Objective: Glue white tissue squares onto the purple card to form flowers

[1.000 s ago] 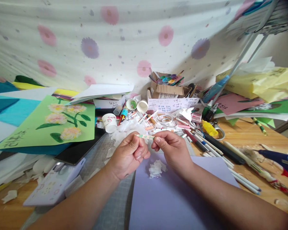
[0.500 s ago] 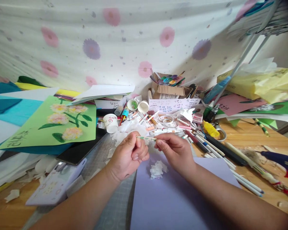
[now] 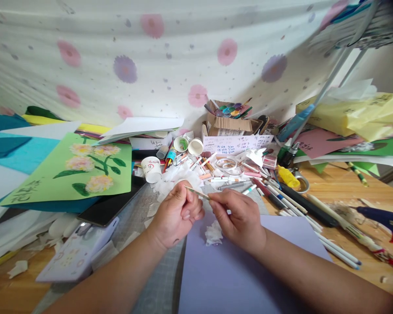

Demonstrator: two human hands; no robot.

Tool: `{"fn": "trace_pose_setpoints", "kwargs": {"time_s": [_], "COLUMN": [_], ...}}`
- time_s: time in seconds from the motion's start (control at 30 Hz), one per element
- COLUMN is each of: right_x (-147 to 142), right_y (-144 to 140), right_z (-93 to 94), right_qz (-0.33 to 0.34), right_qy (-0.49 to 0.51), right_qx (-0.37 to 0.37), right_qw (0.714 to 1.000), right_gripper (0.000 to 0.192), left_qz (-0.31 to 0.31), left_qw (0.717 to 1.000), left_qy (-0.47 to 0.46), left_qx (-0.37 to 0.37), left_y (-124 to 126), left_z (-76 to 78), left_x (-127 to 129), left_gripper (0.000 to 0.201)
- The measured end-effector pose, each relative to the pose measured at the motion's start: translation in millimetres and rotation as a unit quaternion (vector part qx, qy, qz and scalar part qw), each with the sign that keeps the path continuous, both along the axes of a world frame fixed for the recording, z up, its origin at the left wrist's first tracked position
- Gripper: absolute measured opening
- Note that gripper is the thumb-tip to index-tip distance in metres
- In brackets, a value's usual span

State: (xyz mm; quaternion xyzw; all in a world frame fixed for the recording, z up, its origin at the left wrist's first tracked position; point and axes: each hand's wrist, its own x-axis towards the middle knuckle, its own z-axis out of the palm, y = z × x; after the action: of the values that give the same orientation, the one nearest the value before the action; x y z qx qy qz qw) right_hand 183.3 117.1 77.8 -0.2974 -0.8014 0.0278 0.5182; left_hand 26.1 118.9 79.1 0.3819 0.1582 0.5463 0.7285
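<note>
Centrally, left hand and right hand pinch thin stick at opposite ends above lilac paper; stick looks light, stiff, snappable; end grips suit.

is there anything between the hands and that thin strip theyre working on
No. The left hand and right hand both pinch the thin strip directly, one at each end, above the lilac sheet. The white tissue wad lies below on the sheet, clear of either grip.
</note>
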Motion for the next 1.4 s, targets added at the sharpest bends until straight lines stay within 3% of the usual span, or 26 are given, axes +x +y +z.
{"fn": "trace_pose_setpoints", "kwargs": {"time_s": [0.2,0.43,0.77,1.4], "right_x": [-4,-1,1,-3], "right_y": [-2,-1,-1,-5], "right_z": [3.7,2.1,7.4,5.5], "right_qz": [-0.003,0.024,0.016,0.009], "right_qy": [0.009,0.113,0.035,0.011], "right_qx": [-0.008,-0.112,-0.024,0.004], "right_qw": [1.0,0.987,0.999,1.0], "right_gripper": [0.009,0.006,0.008,0.01], "left_qz": [-0.016,-0.069,-0.06,0.0], "left_qw": [1.0,0.997,0.998,1.0], "left_qy": [-0.001,-0.034,-0.033,-0.003], "left_qx": [-0.003,0.006,-0.004,0.005], "left_y": [-4,-3,-1,0], "left_z": [-3.4,-1.8,-1.2,-1.1], "left_x": [6,2,-3,-1], "left_gripper": [0.035,0.036,0.038,0.033]}}
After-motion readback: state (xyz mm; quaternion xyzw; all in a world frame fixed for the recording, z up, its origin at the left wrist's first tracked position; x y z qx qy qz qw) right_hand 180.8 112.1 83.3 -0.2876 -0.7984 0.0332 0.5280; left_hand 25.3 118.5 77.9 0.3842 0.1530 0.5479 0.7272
